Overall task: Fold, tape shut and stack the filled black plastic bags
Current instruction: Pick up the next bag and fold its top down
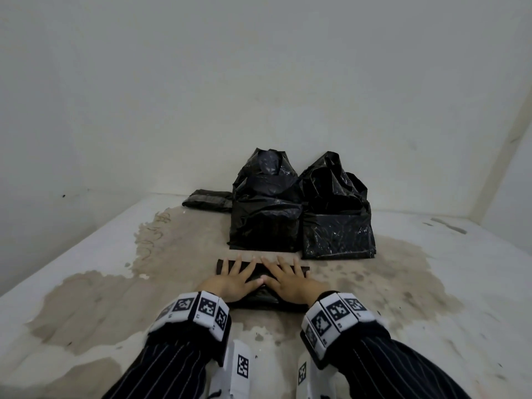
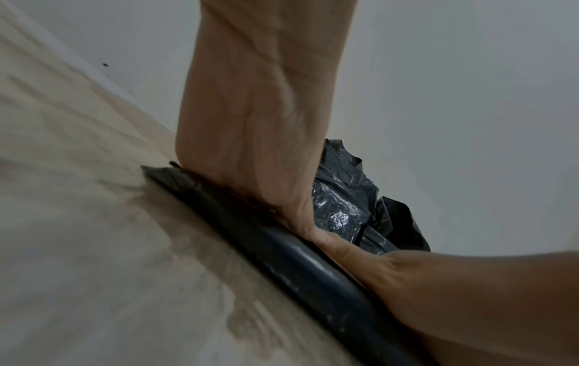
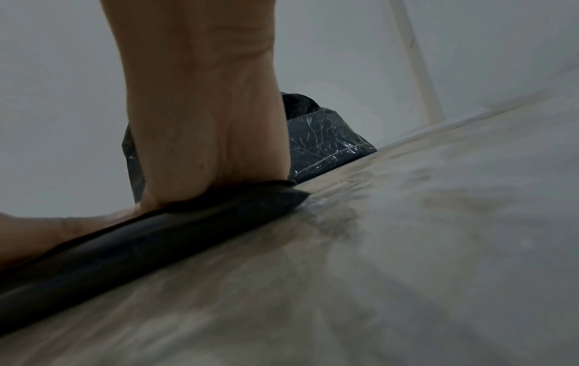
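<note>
Now pressing: left hand [image 1: 234,279] and right hand [image 1: 288,279] lie flat, fingers straight, on a folded black bag [image 1: 256,276], on the stained floor [image 1: 115,298].
Left: two standing bags [image 1: 266,223] wait unfolded just behind; no tape seen.
Done: maybe one flat bag [image 1: 207,199] lies by the wall.

We saw our left hand [image 1: 233,279] and right hand [image 1: 288,279] covering most of the flat bag [image 1: 260,276]; both wrist views hid our fingers; the floor [image 2: 94,247] blurred.

Four black bags [image 1: 266,217], two hands [image 1: 233,280].
</note>
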